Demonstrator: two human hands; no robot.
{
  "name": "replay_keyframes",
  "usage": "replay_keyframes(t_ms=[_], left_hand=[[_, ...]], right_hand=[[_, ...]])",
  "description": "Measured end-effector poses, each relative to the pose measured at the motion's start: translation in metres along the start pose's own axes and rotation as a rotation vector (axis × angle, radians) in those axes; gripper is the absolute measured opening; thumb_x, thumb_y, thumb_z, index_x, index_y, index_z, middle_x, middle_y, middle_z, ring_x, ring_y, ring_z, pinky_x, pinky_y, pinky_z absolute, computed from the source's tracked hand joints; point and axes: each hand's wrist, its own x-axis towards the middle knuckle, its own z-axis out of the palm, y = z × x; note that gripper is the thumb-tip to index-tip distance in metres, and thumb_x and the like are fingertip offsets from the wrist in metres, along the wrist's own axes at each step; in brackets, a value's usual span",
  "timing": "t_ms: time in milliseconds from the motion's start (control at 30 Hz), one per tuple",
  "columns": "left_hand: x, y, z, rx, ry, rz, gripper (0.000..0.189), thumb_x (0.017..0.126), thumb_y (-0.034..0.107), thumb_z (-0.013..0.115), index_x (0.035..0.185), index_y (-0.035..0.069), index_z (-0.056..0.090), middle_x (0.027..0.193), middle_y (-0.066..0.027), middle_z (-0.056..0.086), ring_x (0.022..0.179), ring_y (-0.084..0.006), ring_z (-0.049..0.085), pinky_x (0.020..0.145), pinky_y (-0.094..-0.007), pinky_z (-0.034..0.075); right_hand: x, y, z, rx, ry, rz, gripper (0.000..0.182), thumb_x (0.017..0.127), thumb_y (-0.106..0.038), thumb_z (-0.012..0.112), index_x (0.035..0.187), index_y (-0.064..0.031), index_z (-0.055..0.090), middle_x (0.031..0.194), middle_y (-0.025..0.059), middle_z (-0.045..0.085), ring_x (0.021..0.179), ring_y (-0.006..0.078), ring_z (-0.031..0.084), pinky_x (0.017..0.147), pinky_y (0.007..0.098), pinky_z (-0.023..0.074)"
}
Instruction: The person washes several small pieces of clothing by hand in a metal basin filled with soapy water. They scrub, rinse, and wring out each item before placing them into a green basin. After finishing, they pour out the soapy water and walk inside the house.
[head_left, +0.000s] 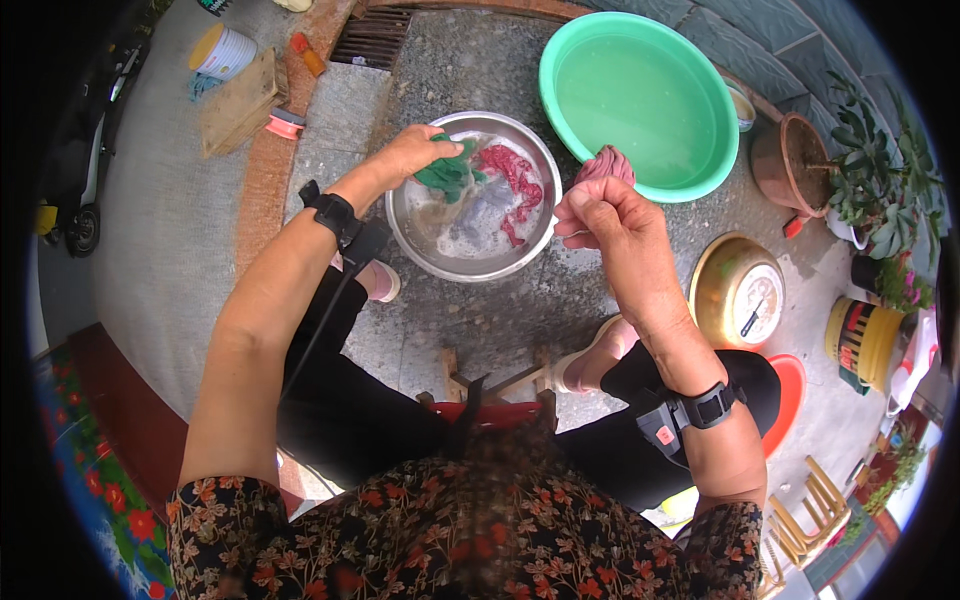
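Note:
A round metal basin (475, 271) stands on the ground before me, holding sudsy water. My left hand (421, 152) grips a green cloth (450, 174) at the basin's upper left. Beside it in the suds lie a red patterned cloth (517, 180) and a greyish cloth (486, 208). To the right of the basin is my right hand (611, 229), its fingers bent and their tips close together; whether it holds anything is unclear. Just beyond this hand, a dusty pink cloth (607, 163) lies against the rim of a large green plastic tub (553, 112) of cloudy water.
A wooden board (244, 105), a pink-handled brush (285, 124) and a white tub (223, 52) are at upper left, near a drain grate (371, 37). On the right are a potted plant (784, 161), an overturned gold-coloured basin (712, 289), a yellow bucket (862, 337) and a red basin (793, 397).

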Motion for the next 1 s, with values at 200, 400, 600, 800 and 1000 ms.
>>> replay_keyframes(t_ms=[200,400,600,800,1000], left_hand=[[-0.073,0.089,-0.012,-0.065,0.100,0.290,0.019,0.094,0.027,0.064,0.095,0.008,0.061,0.084,-0.0031,0.065,0.075,-0.0113,0.063,0.066,-0.0293,0.052],[-0.048,0.051,-0.008,-0.092,0.178,0.139,0.009,0.090,0.009,0.059,0.098,0.009,0.056,0.085,-0.0033,0.062,0.072,-0.0163,0.063,0.056,-0.0313,0.053],[0.040,-0.135,0.050,0.088,0.360,-0.015,0.018,0.079,-0.004,0.060,0.093,0.007,0.062,0.086,-0.0085,0.063,0.077,-0.0231,0.064,0.070,-0.0359,0.056],[0.026,-0.214,0.139,0.940,0.387,0.196,0.015,0.081,0.002,0.060,0.089,0.007,0.072,0.116,-0.0166,0.056,0.100,-0.0374,0.061,0.082,-0.0467,0.053],[0.034,-0.159,0.098,0.376,0.055,-0.152,0.013,0.089,0.007,0.060,0.101,0.005,0.064,0.106,-0.0125,0.060,0.094,-0.0261,0.061,0.077,-0.0434,0.053]], right_hand=[[-0.010,-0.010,0.008,0.014,-0.002,-0.089,0.016,0.100,-0.012,0.052,0.097,0.0009,0.062,0.089,0.0062,0.067,0.079,0.0123,0.065,0.071,0.0258,0.0532],[-0.019,-0.024,0.011,0.038,0.012,-0.118,0.017,0.100,-0.013,0.052,0.097,0.0009,0.062,0.091,0.0059,0.067,0.079,0.0116,0.065,0.072,0.0257,0.0529],[-0.013,-0.025,0.012,0.020,0.000,-0.056,0.018,0.101,-0.013,0.052,0.098,0.0009,0.062,0.092,0.0056,0.067,0.081,0.0114,0.065,0.074,0.0259,0.0533],[0.003,-0.015,0.004,-0.024,0.029,0.055,0.017,0.100,-0.013,0.052,0.098,0.0006,0.062,0.092,0.0049,0.067,0.081,0.0105,0.064,0.075,0.0252,0.0532],[0.021,0.015,0.002,-0.109,-0.030,0.073,0.019,0.098,-0.018,0.056,0.100,-0.0008,0.063,0.088,0.0025,0.066,0.081,0.0102,0.062,0.075,0.0254,0.0500]])
